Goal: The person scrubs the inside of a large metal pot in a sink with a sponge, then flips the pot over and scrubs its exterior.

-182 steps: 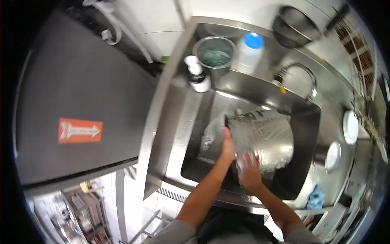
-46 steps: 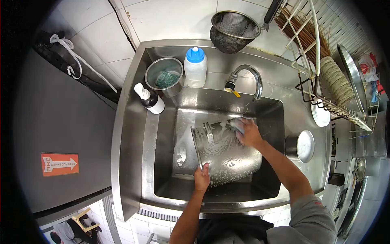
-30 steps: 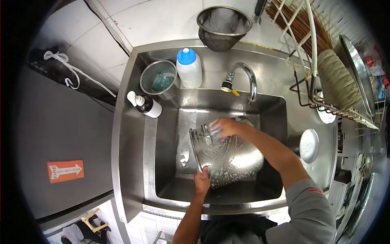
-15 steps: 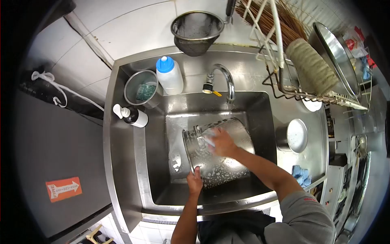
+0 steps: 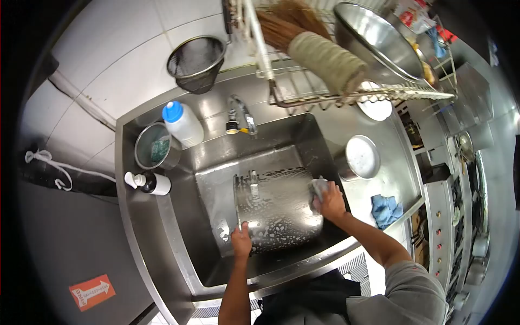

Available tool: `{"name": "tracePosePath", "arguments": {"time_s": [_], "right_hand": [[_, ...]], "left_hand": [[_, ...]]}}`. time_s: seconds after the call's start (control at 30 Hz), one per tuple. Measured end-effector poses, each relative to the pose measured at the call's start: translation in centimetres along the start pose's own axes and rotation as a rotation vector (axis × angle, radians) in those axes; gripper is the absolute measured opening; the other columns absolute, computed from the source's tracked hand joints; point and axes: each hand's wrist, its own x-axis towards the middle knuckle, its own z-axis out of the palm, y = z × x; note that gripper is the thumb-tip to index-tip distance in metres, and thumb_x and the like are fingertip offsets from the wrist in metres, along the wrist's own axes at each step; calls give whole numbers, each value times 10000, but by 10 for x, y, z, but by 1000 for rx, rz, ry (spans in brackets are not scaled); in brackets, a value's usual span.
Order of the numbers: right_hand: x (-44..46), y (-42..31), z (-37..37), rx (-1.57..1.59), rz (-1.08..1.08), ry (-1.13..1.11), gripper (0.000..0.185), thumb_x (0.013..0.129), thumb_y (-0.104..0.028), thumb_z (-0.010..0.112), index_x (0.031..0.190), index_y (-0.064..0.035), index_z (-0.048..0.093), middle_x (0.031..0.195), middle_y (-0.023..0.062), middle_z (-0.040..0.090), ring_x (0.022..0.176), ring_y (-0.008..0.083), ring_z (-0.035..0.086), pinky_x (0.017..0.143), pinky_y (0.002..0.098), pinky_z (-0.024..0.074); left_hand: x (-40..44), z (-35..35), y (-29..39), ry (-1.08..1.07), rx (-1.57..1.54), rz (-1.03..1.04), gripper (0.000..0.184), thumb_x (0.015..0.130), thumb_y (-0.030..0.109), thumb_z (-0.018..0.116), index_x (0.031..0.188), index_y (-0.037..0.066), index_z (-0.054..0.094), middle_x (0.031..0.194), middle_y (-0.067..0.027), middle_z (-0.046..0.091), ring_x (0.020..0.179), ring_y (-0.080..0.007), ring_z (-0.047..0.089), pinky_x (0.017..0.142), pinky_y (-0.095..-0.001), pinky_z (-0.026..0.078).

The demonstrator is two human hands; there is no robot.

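A large metal stockpot [image 5: 279,208] lies on its side in the sink, its wall streaked with suds and its side handle [image 5: 253,185] facing up. My left hand [image 5: 241,239] is closed on the pot's rim at the near left. At the pot's right end, by its base, my right hand [image 5: 331,203] is closed around a greyish scrubbing pad [image 5: 318,189]. The pad's exact kind is hard to make out. The pot's inside is hidden from this angle.
The faucet [image 5: 241,116] stands behind the sink basin [image 5: 189,233]. To the left are a blue-capped bottle [image 5: 186,127], a metal container [image 5: 142,149] with a green scrubber, and a pump bottle [image 5: 157,184]. A wire rack [image 5: 303,100] overhangs; a soapy container [image 5: 362,157] and blue cloth [image 5: 387,211] lie right.
My right hand has slid the pad from near the pot's handle rightward to its base end. The left hand keeps its hold on the rim. The camera view has turned to the right.
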Motion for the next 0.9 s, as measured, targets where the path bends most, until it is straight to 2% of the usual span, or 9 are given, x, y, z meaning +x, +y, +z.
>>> {"name": "tracePosePath", "arguments": {"time_s": [0.03, 0.1, 0.23, 0.3, 0.37, 0.4, 0.5, 0.77, 0.9], "right_hand": [[0, 15, 2, -13, 22, 13, 535, 785, -278, 657, 1274, -98, 537, 1226, 246, 492, 1072, 425, 515, 889, 463, 472], [-14, 34, -2, -38, -250, 18, 531, 764, -284, 678, 1250, -98, 571, 1195, 235, 517, 1025, 400, 555, 892, 451, 486], [-38, 2, -92, 156, -187, 327, 505, 732, -228, 680, 1220, -110, 620, 1113, 234, 594, 1066, 386, 564, 970, 436, 453], [-25, 13, -137, 86, -182, 464, 493, 741, -173, 653, 1227, -100, 615, 1150, 257, 584, 1047, 422, 568, 916, 455, 479], [8, 54, -137, 78, -87, 580, 479, 737, -191, 655, 1207, -103, 622, 1056, 233, 611, 973, 402, 590, 845, 468, 497], [23, 73, -134, 114, 104, 399, 463, 737, -223, 672, 1180, -92, 636, 1062, 238, 626, 990, 397, 597, 864, 461, 493], [69, 117, -111, 102, -15, 344, 417, 728, -263, 698, 1101, -81, 662, 1019, 213, 644, 1005, 381, 586, 917, 440, 471], [109, 138, -74, -188, 93, 123, 640, 709, -232, 700, 1301, -84, 507, 1166, 253, 585, 1203, 369, 486, 982, 440, 439], [76, 72, -142, -96, 113, 199, 571, 651, -160, 718, 1205, -89, 602, 1134, 229, 611, 1063, 369, 588, 907, 433, 493]], "left_hand": [[0, -1, 5, 25, -25, 1, 459, 967, 367, 523, 848, -70, 597, 706, -279, 593, 647, -409, 553, 653, -464, 431], [0, -6, 6, -65, -56, 34, 464, 971, 373, 516, 875, -74, 594, 703, -256, 593, 630, -349, 515, 655, -447, 430], [10, -6, -2, -98, -15, -54, 420, 964, 362, 523, 976, -51, 599, 759, -153, 609, 696, -248, 556, 671, -403, 440], [24, -9, -3, -103, -10, 106, 426, 945, 380, 555, 987, -42, 602, 811, -139, 627, 733, -233, 559, 693, -386, 447], [49, -11, 24, -79, -57, 7, 438, 916, 391, 595, 1010, -37, 606, 852, -127, 639, 788, -231, 572, 740, -387, 457], [60, -7, 32, -88, -39, -31, 413, 912, 373, 598, 1002, -30, 593, 858, -176, 641, 807, -298, 599, 748, -405, 463], [83, 14, 25, -5, 103, 35, 400, 933, 372, 555, 983, -24, 584, 917, -260, 647, 921, -438, 611, 786, -455, 469], [65, 3, 35, -92, 71, -41, 399, 956, 370, 513, 979, -22, 583, 894, -291, 633, 900, -466, 598, 781, -464, 468], [53, 1, 38, -86, 16, -45, 389, 942, 356, 538, 979, -27, 595, 844, -281, 643, 861, -471, 608, 750, -483, 481]]}}
